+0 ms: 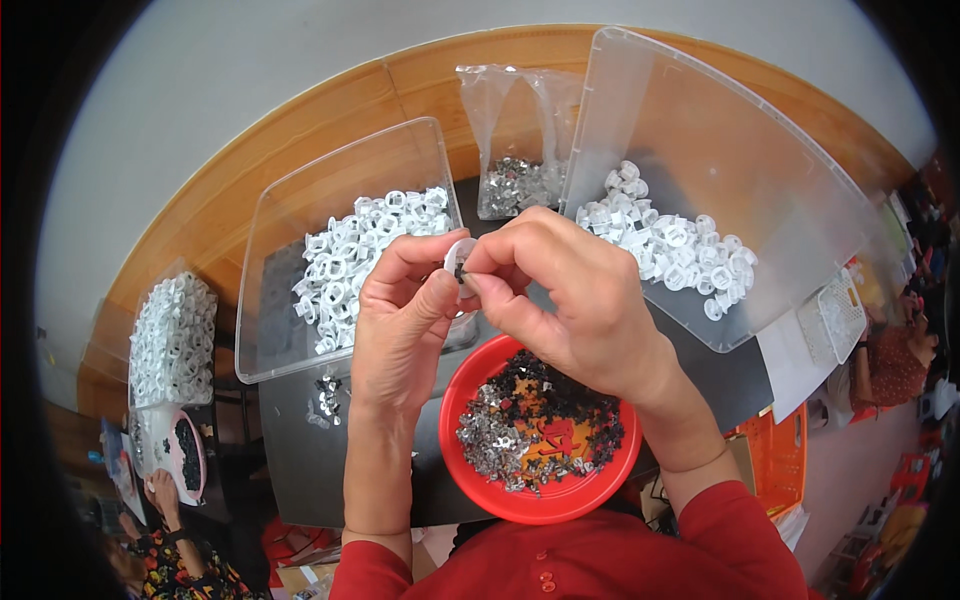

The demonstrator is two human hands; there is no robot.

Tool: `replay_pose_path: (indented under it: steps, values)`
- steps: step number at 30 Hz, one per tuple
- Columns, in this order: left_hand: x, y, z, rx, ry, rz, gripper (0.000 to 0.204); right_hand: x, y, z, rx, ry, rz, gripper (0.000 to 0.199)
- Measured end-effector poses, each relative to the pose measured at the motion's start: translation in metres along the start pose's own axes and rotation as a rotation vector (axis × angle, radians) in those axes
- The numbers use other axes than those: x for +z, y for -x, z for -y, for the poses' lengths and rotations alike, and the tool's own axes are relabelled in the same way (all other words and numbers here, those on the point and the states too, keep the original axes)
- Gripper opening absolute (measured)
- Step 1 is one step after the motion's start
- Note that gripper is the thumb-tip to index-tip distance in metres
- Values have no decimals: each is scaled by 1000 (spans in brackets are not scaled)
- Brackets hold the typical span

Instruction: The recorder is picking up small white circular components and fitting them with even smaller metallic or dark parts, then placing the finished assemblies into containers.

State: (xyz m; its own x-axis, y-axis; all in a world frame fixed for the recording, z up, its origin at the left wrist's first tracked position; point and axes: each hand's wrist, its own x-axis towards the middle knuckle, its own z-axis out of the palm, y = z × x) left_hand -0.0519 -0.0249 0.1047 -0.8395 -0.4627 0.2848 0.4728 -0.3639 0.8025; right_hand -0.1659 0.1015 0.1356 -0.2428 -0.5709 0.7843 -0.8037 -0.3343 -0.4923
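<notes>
Above the red bowl (pixel 533 510), both hands meet at a round white plastic part (pixel 456 252). My left hand (pixel 400 315) pinches it by its rim between thumb and fingers, tilted up on edge. My right hand (pixel 575 290) is closed, thumb and forefinger pressing a small dark piece (pixel 461 270) against the part's inner side; the fingers hide most of that piece. In the bowl, shiny metal clips (pixel 488 440) lie to the left and small black pieces (pixel 570 388) to the back and right.
A clear bin (pixel 262 340) of white parts stands left, another (pixel 720 180) right, with a plastic bag (pixel 520 150) of metal pieces between them. Loose clips (pixel 328 390) lie on the dark table (pixel 300 470). An orange crate (pixel 785 460) is right. Another person's hand (pixel 163 492) works far left.
</notes>
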Motion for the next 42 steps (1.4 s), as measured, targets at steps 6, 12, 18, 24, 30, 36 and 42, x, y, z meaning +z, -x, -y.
replay_pose_path:
  steps: [6,12,18,24,30,36,42]
  values:
    - [6,2,4,-28,37,-55,25,0,0,-2,26,-18,24,13]
    - [9,3,0,-21,51,-59,22,6,1,2,27,-12,-39,10]
    - [15,6,-5,-98,57,-14,22,-7,-5,1,135,-153,67,7]
    - [5,-1,-2,-6,170,-139,30,-17,-5,-16,208,-11,52,12]
    - [-9,-8,-24,-57,1035,-74,82,-49,0,-58,464,381,125,18]
    - [-3,-4,-6,-173,489,9,45,-48,28,-118,655,738,520,17]
    - [5,1,1,-156,278,-100,27,-24,35,-139,718,768,594,17]
